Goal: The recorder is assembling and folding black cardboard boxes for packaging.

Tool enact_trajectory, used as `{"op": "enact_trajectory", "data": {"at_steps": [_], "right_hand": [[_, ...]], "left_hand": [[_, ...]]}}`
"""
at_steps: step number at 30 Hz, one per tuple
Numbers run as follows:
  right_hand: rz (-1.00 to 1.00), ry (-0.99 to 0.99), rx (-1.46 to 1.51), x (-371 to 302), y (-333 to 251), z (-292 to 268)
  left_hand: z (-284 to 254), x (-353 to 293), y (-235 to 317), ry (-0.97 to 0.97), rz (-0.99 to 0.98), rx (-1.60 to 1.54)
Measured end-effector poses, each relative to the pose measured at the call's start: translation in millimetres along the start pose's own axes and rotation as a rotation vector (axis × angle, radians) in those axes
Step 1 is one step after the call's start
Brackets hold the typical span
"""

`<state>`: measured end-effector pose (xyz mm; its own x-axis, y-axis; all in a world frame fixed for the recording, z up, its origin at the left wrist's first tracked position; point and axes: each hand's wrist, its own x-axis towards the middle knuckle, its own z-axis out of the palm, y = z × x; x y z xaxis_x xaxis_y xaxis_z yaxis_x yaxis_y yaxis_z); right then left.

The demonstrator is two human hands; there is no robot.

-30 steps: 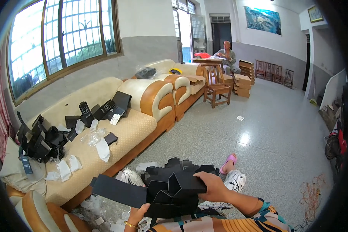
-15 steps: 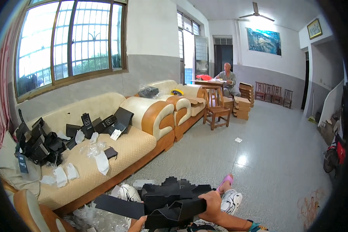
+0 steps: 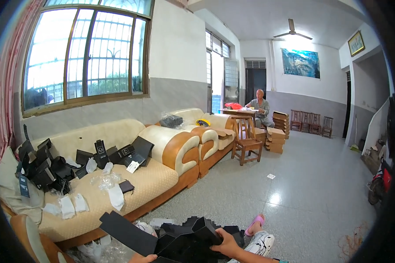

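Observation:
A black cardboard box (image 3: 173, 246) lies across my lap at the lower edge, unfolded in part, with a long flat flap (image 3: 126, 230) sticking out to the left. My right hand (image 3: 226, 244) grips its right side, thumb toward the top edge. Low at the left, my left hand (image 3: 144, 258) pinches the box near the base of the flap; most of that hand is cut off by the picture's edge. Just beyond the box is a stack of more black cardboard pieces (image 3: 238, 235), partly covered by it.
On the cream sofa (image 3: 149, 177) to the left lie several black boxes (image 3: 44, 173), white paper wraps (image 3: 116, 197) and clear plastic (image 3: 107, 180). Plastic wrappings (image 3: 114, 252) litter the floor. Farther off stand a wooden chair (image 3: 246, 142), brown cartons (image 3: 274, 140) and a seated person (image 3: 261, 109).
The view has tipped upward, so the room sits lower in the picture. The box in my hands has turned, its flap now slanting up to the left. Both hands still hold it.

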<state>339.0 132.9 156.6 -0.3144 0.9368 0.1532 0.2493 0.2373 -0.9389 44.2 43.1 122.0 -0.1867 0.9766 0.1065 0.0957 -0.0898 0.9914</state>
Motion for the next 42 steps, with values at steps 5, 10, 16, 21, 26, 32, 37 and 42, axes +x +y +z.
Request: {"op": "enact_trajectory", "data": {"at_steps": [5, 10, 16, 21, 26, 32, 37, 42], "right_hand": [[-0.148, -0.026, 0.058, -23.2, 19.6, 3.3], [-0.160, 0.303, -0.124, -38.1, -4.0, -3.7], [-0.912, 0.386, -0.531, -41.3, -15.5, -11.8], [-0.612, 0.194, -0.310, -49.6, -1.0, 12.0], [-0.054, -0.127, -0.024, -38.9, 2.7, 46.4], [-0.001, -0.193, 0.030, -5.3, -16.7, 78.8], [0.066, -0.263, 0.207, -5.7, -36.9, 102.5], [0.137, -0.410, 0.237, -9.6, -37.1, 112.5]], "left_hand": [[1.8, -18.7, 9.0, 0.065, 0.010, -0.002], [-0.7, -6.5, -6.7, 0.107, -0.045, 0.085], [12.4, -14.1, -36.2, 0.039, -0.171, 0.012], [20.1, 2.3, -25.3, 0.445, 0.045, -0.153], [-22.5, -3.1, -26.5, 0.498, 0.164, 0.180], [-25.6, -22.4, -32.0, 0.851, 0.176, 0.133], [-27.3, -64.3, -6.3, 0.682, 0.594, 0.875], [-4.3, -48.7, 10.7, 0.691, 0.405, 0.804]]}}
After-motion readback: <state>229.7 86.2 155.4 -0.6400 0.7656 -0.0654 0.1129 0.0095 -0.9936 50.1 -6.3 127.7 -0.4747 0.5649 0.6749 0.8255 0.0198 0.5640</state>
